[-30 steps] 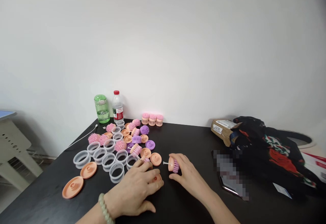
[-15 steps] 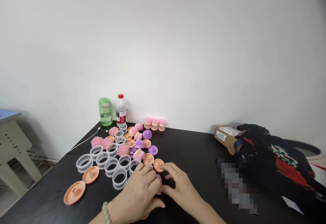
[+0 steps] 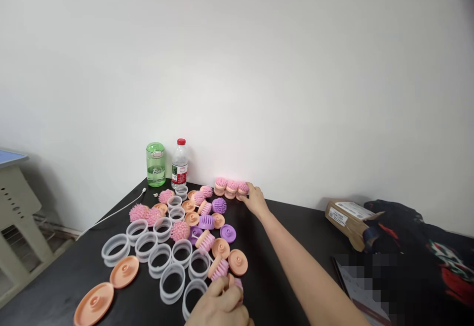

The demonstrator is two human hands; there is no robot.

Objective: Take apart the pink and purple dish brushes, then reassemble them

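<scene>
By the wall, my right hand (image 3: pixel 255 200) has its fingers closed round the rightmost pink-and-peach scalp brush (image 3: pixel 242 189) of a row of three. My left hand (image 3: pixel 221 306), low in the view, grips a pink bristled piece (image 3: pixel 237 282), which its fingers partly cover. Beside it lie a translucent ring (image 3: pixel 195 294) and a pink bristle head with a peach base (image 3: pixel 218 268). Peach discs (image 3: pixel 237 262), purple pieces (image 3: pixel 227 233), more pink bristle heads (image 3: pixel 180 231) and several clear rings (image 3: pixel 172 283) spread over the black table to the left.
A green cup (image 3: pixel 156 165) and a red-capped bottle (image 3: pixel 179 164) stand at the back left near a white cable (image 3: pixel 111 213). To the right are a cardboard box (image 3: pixel 346 222), dark patterned fabric (image 3: pixel 411 237) and a partly blurred flat item (image 3: pixel 363 291).
My right hand has moved from beside my left hand to the brush row at the wall and closed on the end one. My left hand is lower, and the view has shifted slightly.
</scene>
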